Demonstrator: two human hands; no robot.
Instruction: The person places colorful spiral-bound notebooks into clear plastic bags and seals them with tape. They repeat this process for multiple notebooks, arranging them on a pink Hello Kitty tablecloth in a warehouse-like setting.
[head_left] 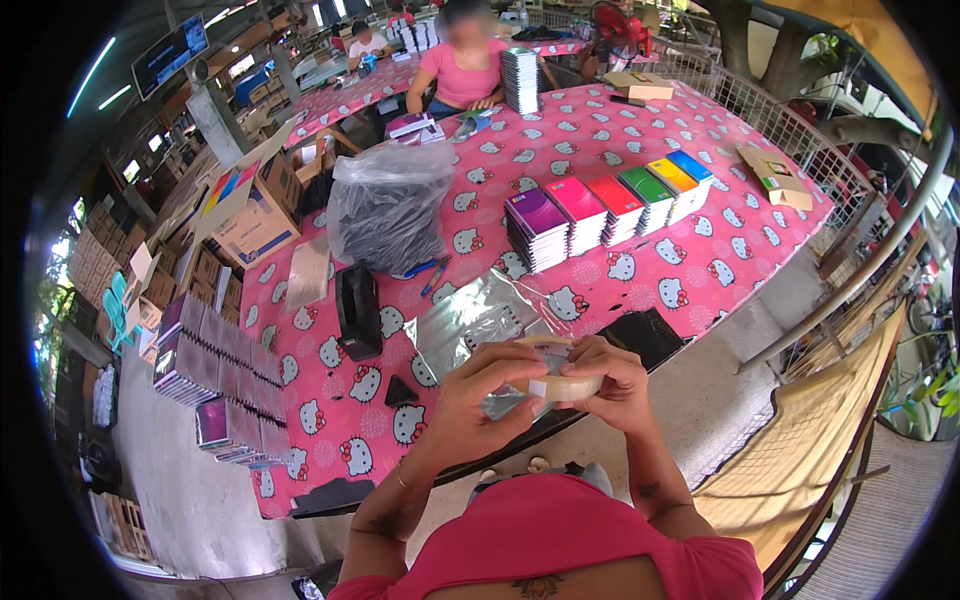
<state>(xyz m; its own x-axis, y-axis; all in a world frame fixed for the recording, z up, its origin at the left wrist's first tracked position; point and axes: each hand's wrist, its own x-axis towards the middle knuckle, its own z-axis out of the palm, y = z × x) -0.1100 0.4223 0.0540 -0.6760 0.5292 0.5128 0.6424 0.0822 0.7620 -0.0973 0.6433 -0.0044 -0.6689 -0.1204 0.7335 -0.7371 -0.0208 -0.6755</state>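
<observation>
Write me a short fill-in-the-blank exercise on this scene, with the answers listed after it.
1. The left hand and right hand hold one roll of ____.
2. The stack between the red stack and the yellow stack is ____.
3. In the picture, the plastic bag stands to the ____ of the red stack.
4. The patterned tablecloth is mainly ____.

Missing words: tape; green; left; pink.

I can read no text, number or sign with certainty from my remote view. Dark printing shows on the brown carton (262,218), too small to make out; I also log the hanging screen (172,56) as lit blue, its content unresolved. On the tape roll (572,388) I note a small white patch, no legible lettering.
</observation>
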